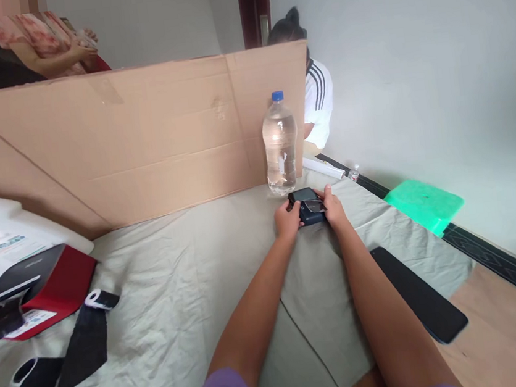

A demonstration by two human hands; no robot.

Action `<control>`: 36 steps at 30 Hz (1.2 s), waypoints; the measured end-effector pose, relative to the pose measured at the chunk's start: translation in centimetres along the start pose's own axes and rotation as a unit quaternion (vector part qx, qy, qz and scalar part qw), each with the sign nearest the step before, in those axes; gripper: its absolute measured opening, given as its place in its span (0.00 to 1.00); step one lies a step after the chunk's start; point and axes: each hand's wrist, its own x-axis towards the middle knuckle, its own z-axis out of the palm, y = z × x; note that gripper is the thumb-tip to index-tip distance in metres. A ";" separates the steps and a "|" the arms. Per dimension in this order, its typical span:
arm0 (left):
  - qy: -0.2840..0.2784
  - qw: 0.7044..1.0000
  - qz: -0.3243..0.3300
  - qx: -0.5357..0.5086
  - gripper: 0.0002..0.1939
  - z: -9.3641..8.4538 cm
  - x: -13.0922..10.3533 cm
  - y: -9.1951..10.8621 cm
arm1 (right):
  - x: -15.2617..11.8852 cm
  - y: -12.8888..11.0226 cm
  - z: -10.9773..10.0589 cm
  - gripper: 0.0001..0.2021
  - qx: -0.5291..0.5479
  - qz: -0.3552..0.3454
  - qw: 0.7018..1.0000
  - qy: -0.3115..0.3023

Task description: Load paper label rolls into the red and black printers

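Device: the small dark box (306, 206) lies on the pale cloth (180, 289), just in front of the water bottle (281, 143).
Left hand (287, 218): your fingers curl onto the box's left edge.
Right hand (333, 206): your fingers pinch its right side.
Hazard: a forward shove could tip the bottle against the cardboard screen (140, 145).
Periphery: a black slab (419, 299) lies beside your right forearm.
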 end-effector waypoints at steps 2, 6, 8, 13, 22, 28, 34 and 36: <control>0.003 1.000 -0.014 -0.009 0.25 -0.6 -1.0 0.3 | 0.0 0.0 -0.1 0.46 0.066 0.019 0.997 0.019; -0.035 0.998 -0.041 -0.016 0.29 -6.3 -6.2 1.4 | 0.0 -2.1 -1.4 0.42 0.134 0.014 0.989 0.053; -0.077 0.996 -0.031 0.008 0.28 -11.6 -10.8 2.3 | -0.3 -4.7 -2.1 0.36 0.126 -0.034 0.988 0.078; 0.018 0.993 0.069 0.096 0.19 -29.9 -22.8 7.0 | -5.2 -14.4 0.6 0.18 0.095 -0.216 0.970 0.056; 0.442 0.876 0.111 0.157 0.22 -57.8 -19.6 10.3 | -20.8 -26.9 29.0 0.15 -0.046 -0.358 0.882 -0.304; 0.435 0.892 0.052 0.109 0.14 -60.4 -13.9 8.1 | -23.6 -32.6 41.7 0.26 -0.231 -0.399 0.809 -0.366; 0.423 0.903 0.047 0.064 0.13 -61.6 -13.3 7.5 | -23.7 -32.4 44.8 0.22 -0.240 -0.393 0.811 -0.360; 0.423 0.904 0.049 0.051 0.13 -61.6 -13.7 7.5 | -23.7 -32.0 44.7 0.20 -0.195 -0.409 0.812 -0.367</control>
